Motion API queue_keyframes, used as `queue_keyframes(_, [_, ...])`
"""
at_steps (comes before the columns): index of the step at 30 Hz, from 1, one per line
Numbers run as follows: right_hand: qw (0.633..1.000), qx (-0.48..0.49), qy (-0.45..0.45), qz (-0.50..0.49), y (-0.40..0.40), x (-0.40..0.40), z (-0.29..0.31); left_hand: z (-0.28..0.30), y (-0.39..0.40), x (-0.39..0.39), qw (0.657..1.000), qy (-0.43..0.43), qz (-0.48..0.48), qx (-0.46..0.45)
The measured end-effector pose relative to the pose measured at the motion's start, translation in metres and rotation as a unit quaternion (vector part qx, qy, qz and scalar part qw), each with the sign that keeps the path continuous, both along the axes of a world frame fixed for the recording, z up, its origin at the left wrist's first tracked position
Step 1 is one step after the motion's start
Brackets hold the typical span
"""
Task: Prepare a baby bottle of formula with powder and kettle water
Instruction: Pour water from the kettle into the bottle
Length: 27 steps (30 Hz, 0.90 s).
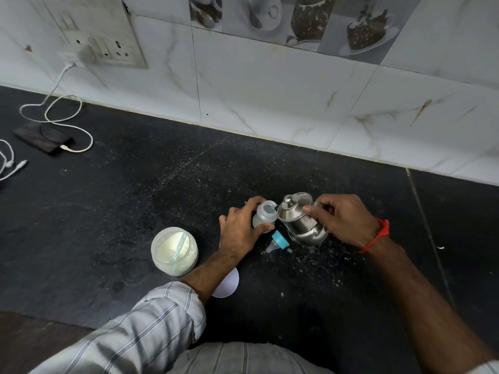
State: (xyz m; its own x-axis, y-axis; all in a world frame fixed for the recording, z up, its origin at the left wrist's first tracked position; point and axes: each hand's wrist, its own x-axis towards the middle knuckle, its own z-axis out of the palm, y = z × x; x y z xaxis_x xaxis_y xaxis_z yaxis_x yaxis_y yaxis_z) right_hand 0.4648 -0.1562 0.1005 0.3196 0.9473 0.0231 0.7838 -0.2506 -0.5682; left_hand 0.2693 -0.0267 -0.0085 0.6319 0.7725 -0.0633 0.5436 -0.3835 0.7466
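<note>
A small clear baby bottle (265, 214) stands open-topped on the black counter (135, 211), gripped around its body by my left hand (239, 230). My right hand (343, 218) holds a small steel kettle (299, 218) by its handle, thumb on its side, tilted left with its spout at the bottle's mouth. The bottle's blue ring with its clear teat (278, 241) lies on the counter just in front of the bottle. An open plastic jar of pale formula powder (174, 251), with a scoop inside, stands to the left of my left forearm.
A white round lid (228, 286) lies partly under my left forearm. At the far left a phone (43, 137) lies charging on a white cable (62, 109) from the wall socket (89, 49). The tiled wall runs along the counter's back. Powder specks dot the counter.
</note>
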Motion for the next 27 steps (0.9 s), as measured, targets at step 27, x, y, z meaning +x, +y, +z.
queue_keyframes(27, [0.990, -0.086, -0.091, 0.069, 0.022, 0.001, 0.023, -0.001, 0.000, 0.001, 1.000, 0.002, 0.005, 0.000])
